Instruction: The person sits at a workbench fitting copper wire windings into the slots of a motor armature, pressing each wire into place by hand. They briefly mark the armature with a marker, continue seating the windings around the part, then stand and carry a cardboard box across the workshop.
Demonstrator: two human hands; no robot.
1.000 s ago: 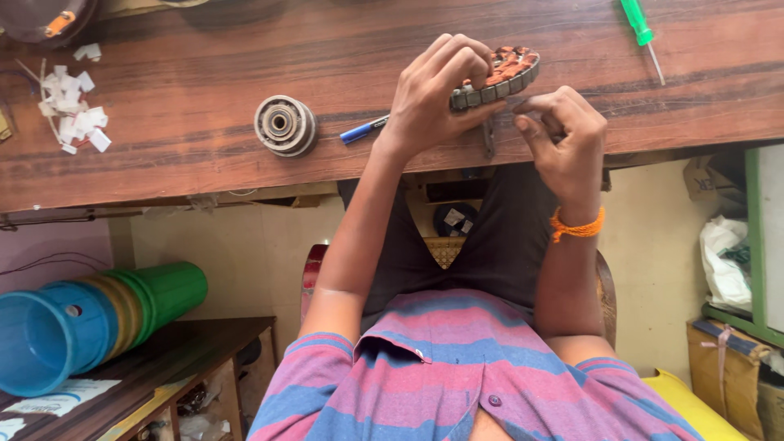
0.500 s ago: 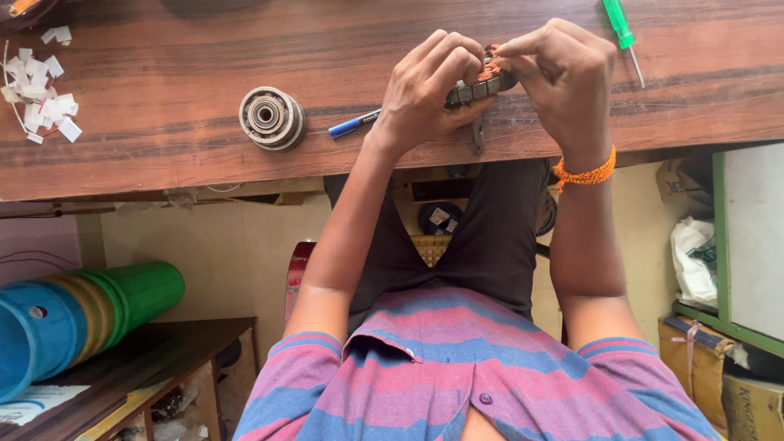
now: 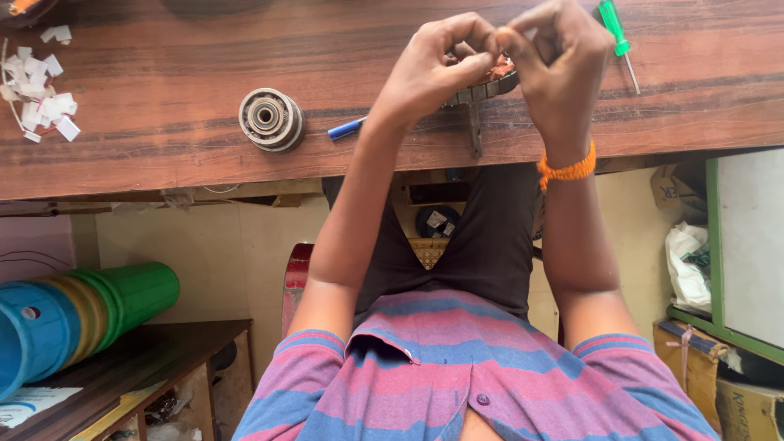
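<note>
The wooden table (image 3: 163, 139) is dark reddish brown with black grain streaks. On it lie white paper scraps (image 3: 41, 90), a grey metal bearing (image 3: 270, 119), a blue pen (image 3: 347, 128) and a green-handled screwdriver (image 3: 612, 28). The wound part (image 3: 490, 80) between the hands shows copper-orange coils (its rim is grey). An orange thread band (image 3: 567, 170) circles one wrist. The shirt (image 3: 474, 376) is striped pink, purple and blue. Stacked buckets (image 3: 73, 314) run blue, yellow, green.

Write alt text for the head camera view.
Both hands, the left hand and the right hand, pinch a round copper-wound motor stator over a dark wooden workbench. A metal bearing hub, a blue pen, a green screwdriver and white paper scraps lie nearby.
</note>
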